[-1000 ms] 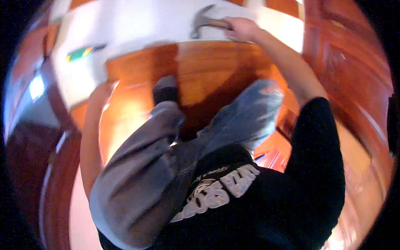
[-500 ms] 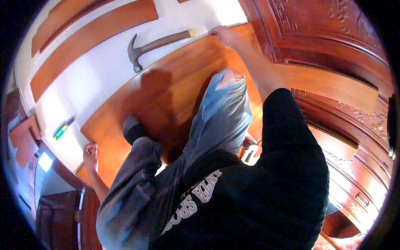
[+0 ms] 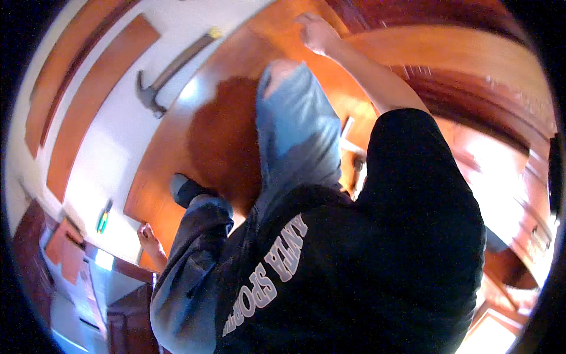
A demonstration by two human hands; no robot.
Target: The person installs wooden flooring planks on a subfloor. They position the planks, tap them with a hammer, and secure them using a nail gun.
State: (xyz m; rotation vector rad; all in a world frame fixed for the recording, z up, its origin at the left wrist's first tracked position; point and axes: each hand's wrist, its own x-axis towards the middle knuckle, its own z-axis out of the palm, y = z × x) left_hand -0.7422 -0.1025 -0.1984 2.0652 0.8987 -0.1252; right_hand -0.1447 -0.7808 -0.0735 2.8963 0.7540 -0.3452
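wooden flooring (image 3: 171, 141) lying under right hand (image 3: 319, 36), half-spread fingers holding nothing visible; left hand (image 3: 150, 239) hanging curled near flooring's edge, grip unclear.

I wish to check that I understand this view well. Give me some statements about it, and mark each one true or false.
1. The hammer lies on the pale surface beside the large wooden board. True.
2. The right hand is holding the hammer. False: the hammer lies apart from this hand.
3. The left hand is nearer to the small green tool than the right hand is. True.
4. The small green tool lies on top of the large wooden board. False: it lies on the pale surface.
5. A foot in a dark sock is over the large wooden board. True.
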